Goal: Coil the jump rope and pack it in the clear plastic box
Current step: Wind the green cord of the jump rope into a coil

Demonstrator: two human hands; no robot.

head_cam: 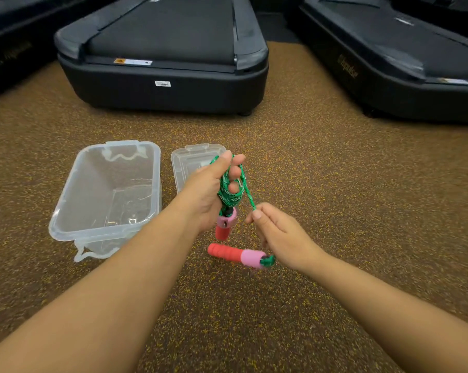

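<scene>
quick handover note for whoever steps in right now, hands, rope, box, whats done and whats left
Left hand: grips the coiled green rope, one handle hanging below it.
Right hand: pinches the loose end of the rope; the second handle dangles below it.
Box: open on the floor to the left, nothing inside; lid beside it.
Done: most of the coiling.
Left: wind the last stretch, put the rope in the box.

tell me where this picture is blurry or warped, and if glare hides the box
Head view: the lower rope handle and right hand are softened by motion blur; the treadmill edges bow from wide-angle distortion; the clear plastic box shows only faint highlights, its rim readable; lighting is even.
</scene>
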